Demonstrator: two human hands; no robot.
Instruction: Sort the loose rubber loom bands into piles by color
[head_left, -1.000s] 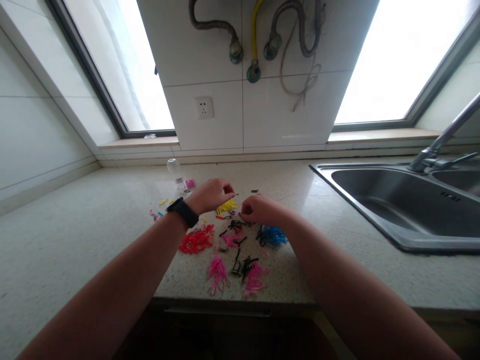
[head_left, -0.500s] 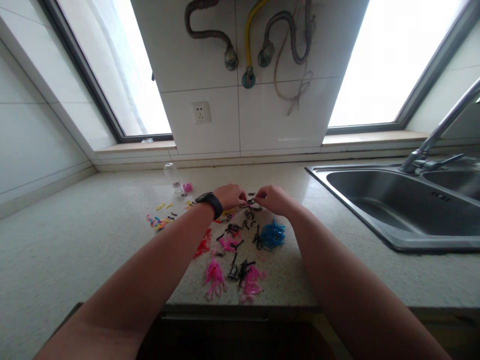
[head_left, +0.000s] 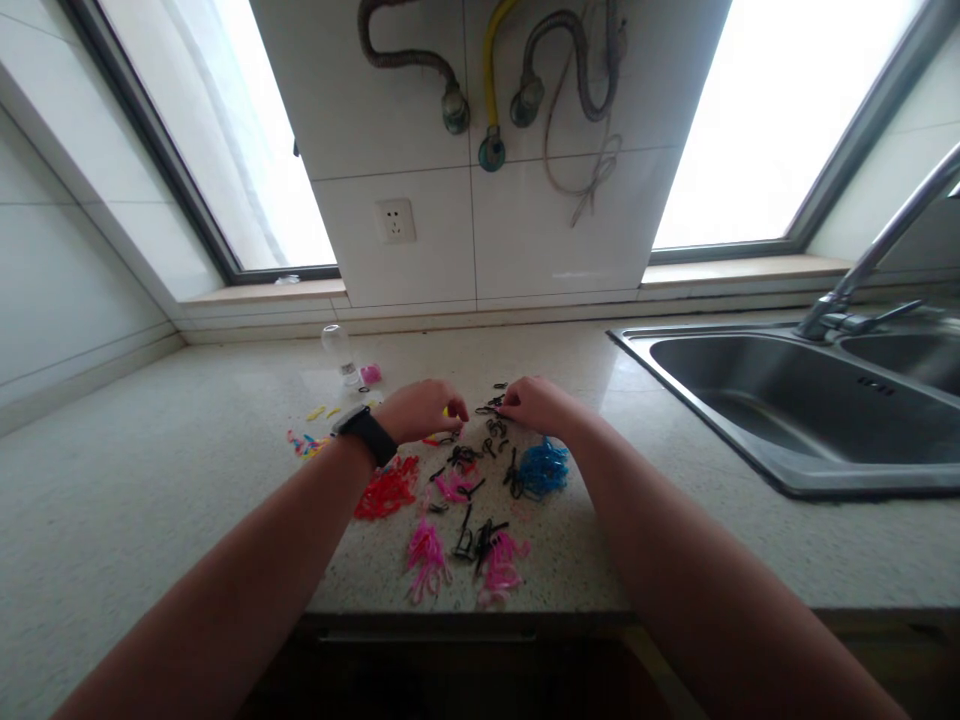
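Small rubber bands lie sorted by colour in loose piles on the speckled countertop. My right hand has its fingertips pinched together at the black rubber bands in the middle. Left of these, my left hand hovers low with curled fingers; a bit of yellow shows between thumb and forefinger, and whatever they hold is too small to make out. Under my left wrist spreads a red pile. Blue bands lie below my right hand. Pink bands mixed with black ones are nearer the front edge.
A clear plastic bottle stands at the back left beside a pink piece. Multicoloured bands lie left of my watch. To the right is a steel sink with a faucet. Hoses hang on the tiled wall.
My left hand has moved left, away from my right hand and the black bands, uncovering more of the middle. My right hand stays at the black bands, fingers still pinched.
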